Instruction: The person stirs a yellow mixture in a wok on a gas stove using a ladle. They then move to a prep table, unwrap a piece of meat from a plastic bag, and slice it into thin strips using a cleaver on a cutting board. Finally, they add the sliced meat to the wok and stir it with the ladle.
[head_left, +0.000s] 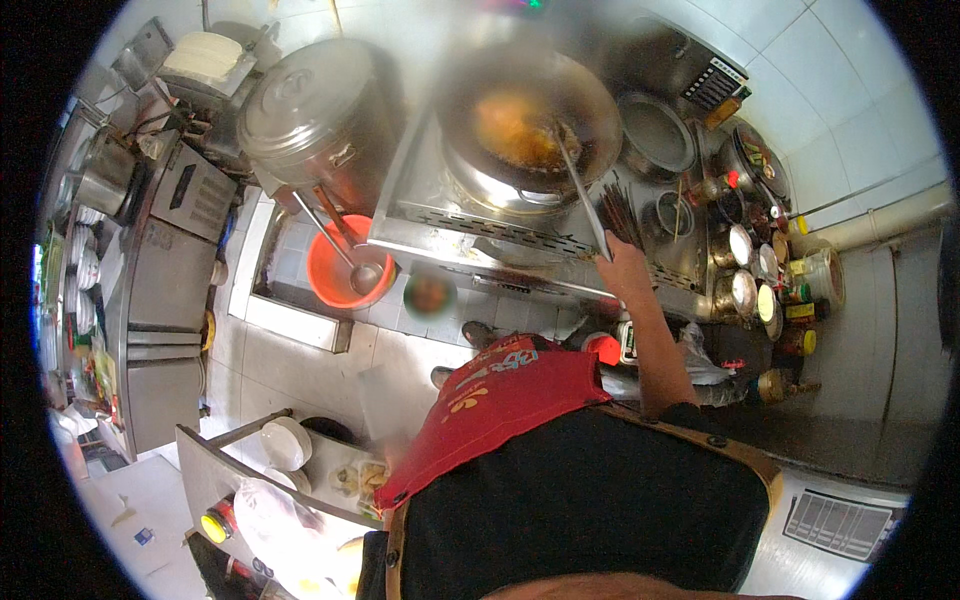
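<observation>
My right hand (624, 264) is closed around the end of a long metal-handled cooking utensil (585, 191). Its far end dips into a large wok (592, 109), where orange-brown food (514, 124) lies in dark liquid. Haze blurs the view there, so I cannot tell whether the utensil is a ladle or a spatula. The wok rests on a steel stove (420, 191). Just left of my right hand, a bundle of thin dark sticks (621, 210) lies on the stove top. My left hand is out of view.
A lidded steel stockpot (315, 112) stands left of the wok. An orange bucket (324, 270) on the floor side holds a ladle (366, 277). Seasoning jars and bowls (742, 289) crowd the right. Behind me on the left is a steel table (225, 469) bearing plates.
</observation>
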